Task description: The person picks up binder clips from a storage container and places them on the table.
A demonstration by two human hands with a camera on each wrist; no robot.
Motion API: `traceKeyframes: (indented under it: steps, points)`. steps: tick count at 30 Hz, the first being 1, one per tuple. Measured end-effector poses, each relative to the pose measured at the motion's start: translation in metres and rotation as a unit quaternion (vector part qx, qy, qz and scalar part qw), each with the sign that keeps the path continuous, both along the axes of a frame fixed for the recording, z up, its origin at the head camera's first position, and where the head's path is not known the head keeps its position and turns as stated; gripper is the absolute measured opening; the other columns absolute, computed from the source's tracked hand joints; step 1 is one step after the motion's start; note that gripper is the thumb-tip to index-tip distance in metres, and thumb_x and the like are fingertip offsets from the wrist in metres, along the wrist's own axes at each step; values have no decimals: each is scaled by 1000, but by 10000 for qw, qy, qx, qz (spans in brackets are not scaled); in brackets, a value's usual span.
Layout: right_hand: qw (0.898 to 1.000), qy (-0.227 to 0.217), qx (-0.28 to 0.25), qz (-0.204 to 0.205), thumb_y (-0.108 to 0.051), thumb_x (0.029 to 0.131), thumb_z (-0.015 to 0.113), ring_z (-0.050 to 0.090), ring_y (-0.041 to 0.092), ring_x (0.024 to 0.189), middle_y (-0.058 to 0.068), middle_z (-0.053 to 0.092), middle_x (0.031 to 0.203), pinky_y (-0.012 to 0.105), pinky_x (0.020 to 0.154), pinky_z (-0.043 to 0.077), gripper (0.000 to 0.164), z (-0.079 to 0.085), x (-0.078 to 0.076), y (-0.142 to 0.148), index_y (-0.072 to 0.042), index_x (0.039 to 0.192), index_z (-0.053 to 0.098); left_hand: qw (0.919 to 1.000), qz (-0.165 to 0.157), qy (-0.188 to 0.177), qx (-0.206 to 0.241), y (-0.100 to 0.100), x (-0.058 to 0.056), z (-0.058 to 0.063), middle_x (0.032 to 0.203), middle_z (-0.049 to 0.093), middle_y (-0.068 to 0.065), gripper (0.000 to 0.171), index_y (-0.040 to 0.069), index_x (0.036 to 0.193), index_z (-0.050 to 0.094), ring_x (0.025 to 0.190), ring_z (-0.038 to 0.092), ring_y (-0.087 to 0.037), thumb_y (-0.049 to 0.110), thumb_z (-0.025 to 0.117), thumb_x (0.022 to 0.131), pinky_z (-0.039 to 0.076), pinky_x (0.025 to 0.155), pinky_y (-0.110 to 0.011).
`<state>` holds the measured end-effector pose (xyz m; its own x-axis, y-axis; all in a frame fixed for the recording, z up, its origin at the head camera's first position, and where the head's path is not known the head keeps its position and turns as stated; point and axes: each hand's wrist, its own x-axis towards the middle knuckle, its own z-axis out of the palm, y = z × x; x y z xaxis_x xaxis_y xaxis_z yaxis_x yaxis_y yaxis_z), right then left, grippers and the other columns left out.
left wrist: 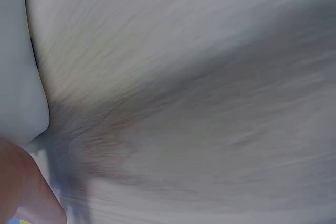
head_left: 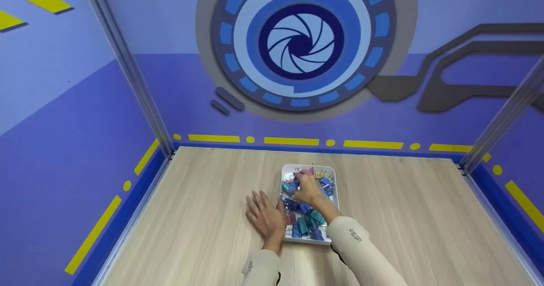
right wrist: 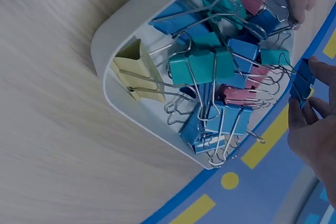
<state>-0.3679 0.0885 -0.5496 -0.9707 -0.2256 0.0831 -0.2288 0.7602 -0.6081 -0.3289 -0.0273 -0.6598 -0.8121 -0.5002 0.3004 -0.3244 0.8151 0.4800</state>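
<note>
A white tray (head_left: 308, 242) full of binder clips in blue, teal, pink and yellow lies on the wooden table. Over its far half is my right hand (head_left: 309, 189); in the right wrist view, its thumb and fingers pinch a blue binder clip (right wrist: 301, 83) by the body. Beside the tray's left side, my left hand (head_left: 267, 216) rests with its fingers spread and extended on the table, thumb at the tray's edge. Only part of this hand shows in the left wrist view, low in the corner. A yellow binder clip (right wrist: 139, 70) and a teal one (right wrist: 202, 66) show among the rest.
The wooden table (head_left: 204, 201) spreads out on both sides of the tray. Blue printed panels (head_left: 178, 90) enclose it at the back and sides, with metal posts (head_left: 140, 82) at the far corners.
</note>
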Motion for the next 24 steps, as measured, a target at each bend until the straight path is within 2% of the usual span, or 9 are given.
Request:
traceKeyframes:
  steps: [3,8,13,20,24]
  points:
    - [9999,-47,52,100,-4,84,80,56,43,131,29,53,143,55,113,46,65,7,-2,-1,8,143,53,10000,36,43,81,-3,0,1,162,40,-18,73,5,151,48,154,29,-39,54,57,98,27,123,-61]
    - [9993,310,2,187,1,76,84,59,39,116,28,56,128,52,105,51,72,14,-6,12,13,140,53,9996,-32,39,289,-3,2,1,163,39,-17,72,5,151,48,155,27,-39,53,56,98,24,124,-61]
    - [9980,583,-225,111,2,70,85,61,40,108,29,58,119,52,99,54,72,22,-10,34,17,134,55,9991,-103,70,401,-2,1,2,164,38,-18,71,6,151,48,155,26,-40,52,57,98,22,125,-62]
    - [9940,907,-495,-361,-1,69,85,61,41,101,30,58,113,52,93,56,56,30,-14,73,17,118,64,9989,-124,107,440,0,1,2,163,39,-19,72,3,150,50,155,27,-40,51,58,97,22,124,-63]
    - [9893,1129,-576,-717,-1,71,84,62,44,102,30,57,114,53,93,56,52,34,-12,96,17,116,64,9992,-96,59,377,0,1,2,163,39,-19,71,3,149,51,155,27,-40,51,58,97,22,124,-62]
